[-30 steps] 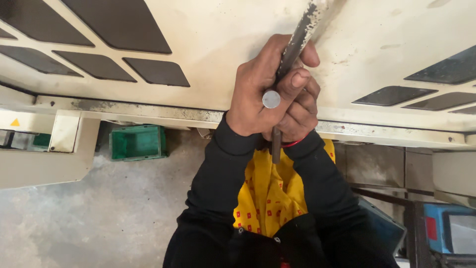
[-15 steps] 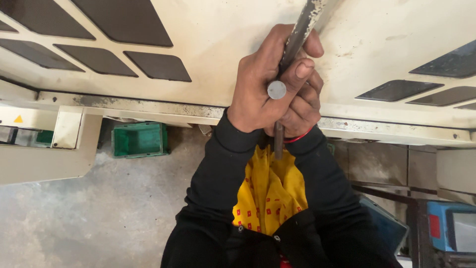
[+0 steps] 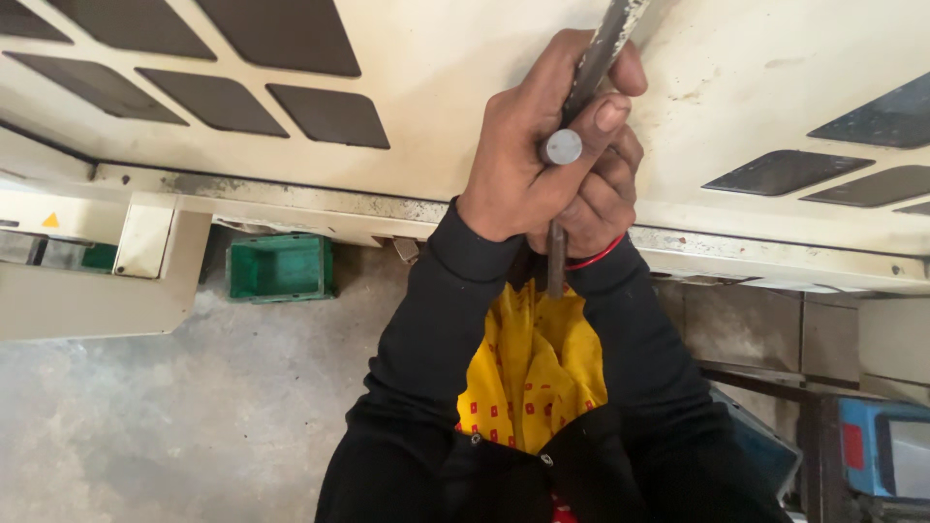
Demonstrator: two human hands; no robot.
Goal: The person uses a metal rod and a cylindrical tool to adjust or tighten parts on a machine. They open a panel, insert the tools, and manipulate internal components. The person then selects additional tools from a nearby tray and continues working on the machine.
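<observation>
Hands both clamped on the metal rod [image 3: 584, 82], left hand [image 3: 518, 160] over right hand [image 3: 596, 199], rod angled against the cream panel [image 3: 436, 58]; I'd watch for it slipping and gouging the casing.

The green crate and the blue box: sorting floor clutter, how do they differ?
The green crate sits on the floor by the cream casing, open-topped and wholly in view; the blue box sits at the right edge, cut off by the frame, with a red patch. Both are low boxes.
</observation>
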